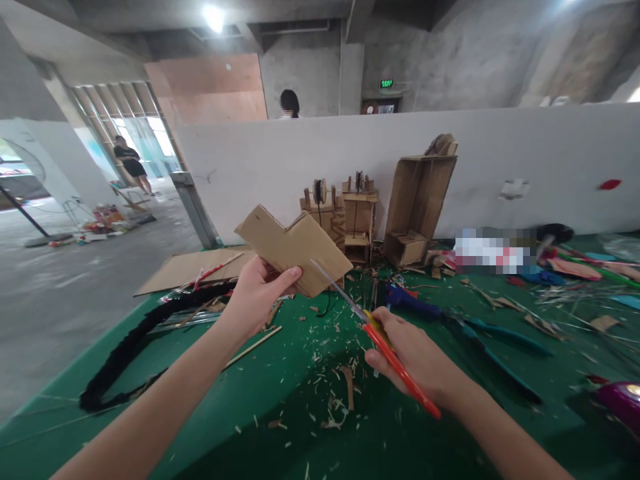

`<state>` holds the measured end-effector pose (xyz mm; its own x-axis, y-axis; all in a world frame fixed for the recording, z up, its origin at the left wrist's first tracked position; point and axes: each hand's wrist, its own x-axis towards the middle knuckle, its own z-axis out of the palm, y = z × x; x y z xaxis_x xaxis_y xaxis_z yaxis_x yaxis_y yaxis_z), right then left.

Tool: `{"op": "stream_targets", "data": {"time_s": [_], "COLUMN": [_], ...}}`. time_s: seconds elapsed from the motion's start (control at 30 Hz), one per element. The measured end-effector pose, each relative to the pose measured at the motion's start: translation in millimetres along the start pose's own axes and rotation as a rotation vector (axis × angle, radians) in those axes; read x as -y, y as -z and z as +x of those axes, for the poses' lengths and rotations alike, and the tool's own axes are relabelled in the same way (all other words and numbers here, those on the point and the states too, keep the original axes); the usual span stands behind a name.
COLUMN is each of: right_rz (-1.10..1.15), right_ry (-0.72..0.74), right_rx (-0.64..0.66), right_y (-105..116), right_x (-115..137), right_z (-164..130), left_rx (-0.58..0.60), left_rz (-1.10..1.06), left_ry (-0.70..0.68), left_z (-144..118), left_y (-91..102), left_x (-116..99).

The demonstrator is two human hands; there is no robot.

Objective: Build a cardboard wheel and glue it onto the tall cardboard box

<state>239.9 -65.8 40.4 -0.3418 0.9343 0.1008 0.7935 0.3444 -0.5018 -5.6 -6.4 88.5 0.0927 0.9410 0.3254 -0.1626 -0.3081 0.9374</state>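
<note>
My left hand [257,288] holds up a notched piece of brown cardboard [293,247] above the green table [150,373], thumb on its front face. My right hand [413,353] grips red-and-yellow-handled scissors [387,350]; their metal blades point up and left, and the tips touch the cardboard's lower right edge. Small cardboard scraps [335,393] lie scattered on the table under both hands.
Small cardboard structures [350,220] and a tall cardboard box [417,200] stand against a white partition wall [500,153]. A black braided cord [135,340], a flat cardboard sheet [195,267], blue-handled pliers [465,327] and a purple object [620,400] lie on the table. Two people stand far off.
</note>
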Motion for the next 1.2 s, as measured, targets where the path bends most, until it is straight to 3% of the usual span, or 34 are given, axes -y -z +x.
{"op": "stream_targets", "data": {"time_s": [0.47, 0.87, 1.2], "right_rz": [0.059, -0.077, -0.162], "right_ry": [0.069, -0.059, -0.069], "right_rx": [-0.007, 0.016, -0.024], "right_y": [2, 5, 4], "right_x": [-1, 7, 9], "right_z": [-1, 1, 3], "left_rx": [-0.041, -0.017, -0.006], "left_rz": [0.019, 0.06, 0.031], "left_ry": [0.043, 0.046, 0.034], "left_z": [-1, -3, -3], "left_y": [-5.0, -4.4, -4.4], "left_x": [-3, -1, -2]}}
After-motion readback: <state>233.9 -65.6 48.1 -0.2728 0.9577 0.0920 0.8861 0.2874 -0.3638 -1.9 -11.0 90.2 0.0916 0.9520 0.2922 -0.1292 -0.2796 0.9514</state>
